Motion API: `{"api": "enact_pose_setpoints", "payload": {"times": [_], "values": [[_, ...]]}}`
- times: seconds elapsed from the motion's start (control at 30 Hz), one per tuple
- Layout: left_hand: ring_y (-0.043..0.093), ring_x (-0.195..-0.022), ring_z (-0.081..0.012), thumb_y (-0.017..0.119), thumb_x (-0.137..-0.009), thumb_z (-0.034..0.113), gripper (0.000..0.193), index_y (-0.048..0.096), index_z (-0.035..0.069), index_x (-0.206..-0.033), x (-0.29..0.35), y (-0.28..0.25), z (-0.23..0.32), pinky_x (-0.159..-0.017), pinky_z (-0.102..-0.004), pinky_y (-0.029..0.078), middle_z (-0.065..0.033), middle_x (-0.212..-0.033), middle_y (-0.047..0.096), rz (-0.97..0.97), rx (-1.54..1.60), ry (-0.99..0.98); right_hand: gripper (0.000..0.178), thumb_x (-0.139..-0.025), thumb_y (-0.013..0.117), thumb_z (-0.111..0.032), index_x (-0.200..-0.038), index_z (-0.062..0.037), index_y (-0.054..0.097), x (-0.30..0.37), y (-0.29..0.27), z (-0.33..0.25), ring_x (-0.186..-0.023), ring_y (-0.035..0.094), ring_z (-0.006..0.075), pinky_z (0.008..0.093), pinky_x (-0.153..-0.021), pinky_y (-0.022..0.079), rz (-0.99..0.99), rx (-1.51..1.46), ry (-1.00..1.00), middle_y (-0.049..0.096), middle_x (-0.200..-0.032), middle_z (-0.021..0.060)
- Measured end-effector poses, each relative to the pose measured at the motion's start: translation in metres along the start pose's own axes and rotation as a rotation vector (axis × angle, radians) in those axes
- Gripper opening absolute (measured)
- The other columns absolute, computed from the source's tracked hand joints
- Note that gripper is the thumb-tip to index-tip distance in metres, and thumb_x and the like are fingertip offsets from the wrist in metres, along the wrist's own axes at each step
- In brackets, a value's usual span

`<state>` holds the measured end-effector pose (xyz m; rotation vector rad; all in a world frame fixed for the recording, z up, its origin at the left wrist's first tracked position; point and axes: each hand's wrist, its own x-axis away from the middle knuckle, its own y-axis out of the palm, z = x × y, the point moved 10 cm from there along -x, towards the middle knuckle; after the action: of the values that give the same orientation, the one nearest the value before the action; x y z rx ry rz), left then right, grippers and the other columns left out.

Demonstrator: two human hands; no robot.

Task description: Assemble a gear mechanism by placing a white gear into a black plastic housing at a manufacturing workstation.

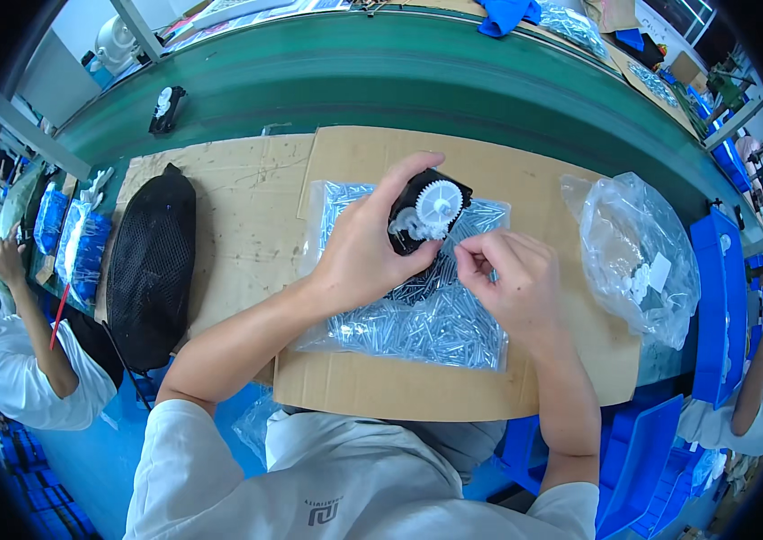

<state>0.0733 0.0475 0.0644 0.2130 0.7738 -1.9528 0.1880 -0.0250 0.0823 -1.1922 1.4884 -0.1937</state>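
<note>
My left hand (361, 241) grips a small black gearbox housing (410, 191) by its sides, thumb below and forefinger on top. Set in the housing are a large white toothed gear (440, 203) and smaller whitish gears beside it. Just to the right, my right hand (509, 274) is closed with thumb and forefinger pinched together; whatever lies between the fingertips is too small to make out. Both hands are above a clear plastic bag (435, 333) full of silvery screws, with a patch of dark screws (417, 286) at its middle.
Cardboard sheets (237, 207) cover the bench. On the left lies a black mesh bag (154, 270); on the right, a clear bag (633, 261) with white parts. Another black gearbox (165, 110) sits on the green conveyor (381, 76). Blue bins (719, 306) stand at right. People work on both sides.
</note>
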Motion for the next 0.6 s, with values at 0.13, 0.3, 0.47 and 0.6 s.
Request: {"api": "enact_pose_setpoints", "payload": {"times": [0.13,0.3,0.47,0.6], "values": [[0.068,-0.098,-0.0312,0.074,-0.067,-0.003,0.080,0.046,0.010,-0.140,0.001,0.001,0.000,-0.084,-0.0380,0.054,-0.0131,-0.120,0.067,-0.001,-0.013,0.010,0.020,-0.073,0.073,0.002,-0.075,-0.0086,0.057,0.000,0.001,-0.003,-0.051,0.049,0.0145,0.0272,-0.050,0.040,-0.013,0.033,-0.013,0.058,-0.064,0.0001],[0.068,-0.095,-0.0300,0.074,-0.066,-0.003,0.081,0.046,0.011,-0.140,0.002,0.004,-0.002,-0.082,-0.0365,0.053,-0.0122,-0.119,0.068,-0.019,-0.030,-0.031,0.020,-0.072,0.073,0.002,-0.075,-0.0090,0.056,0.001,0.002,-0.003,-0.051,0.049,0.0147,0.0269,-0.050,0.040,-0.036,0.049,-0.001,0.057,-0.063,-0.0001],[0.064,-0.095,-0.0228,0.075,-0.067,-0.005,0.075,0.051,0.008,-0.137,0.005,0.007,0.008,-0.092,-0.0341,0.049,-0.0095,-0.122,0.064,-0.042,-0.108,0.006,0.019,-0.071,0.073,0.002,-0.074,-0.0081,0.057,0.000,0.000,-0.002,-0.050,0.049,0.0147,0.0270,-0.049,0.040,-0.074,-0.033,0.042,0.058,-0.061,0.0003],[0.059,-0.069,-0.0204,0.074,-0.064,-0.002,0.076,0.055,0.017,-0.135,0.011,0.010,0.035,-0.073,-0.0333,0.048,-0.0057,-0.086,0.062,0.032,-0.481,0.275,0.017,-0.072,0.072,0.002,-0.073,-0.0065,0.058,0.007,0.003,0.012,-0.047,0.048,0.0153,0.0275,-0.047,0.039,-0.104,-0.233,0.241,0.058,-0.059,0.0010]]}}
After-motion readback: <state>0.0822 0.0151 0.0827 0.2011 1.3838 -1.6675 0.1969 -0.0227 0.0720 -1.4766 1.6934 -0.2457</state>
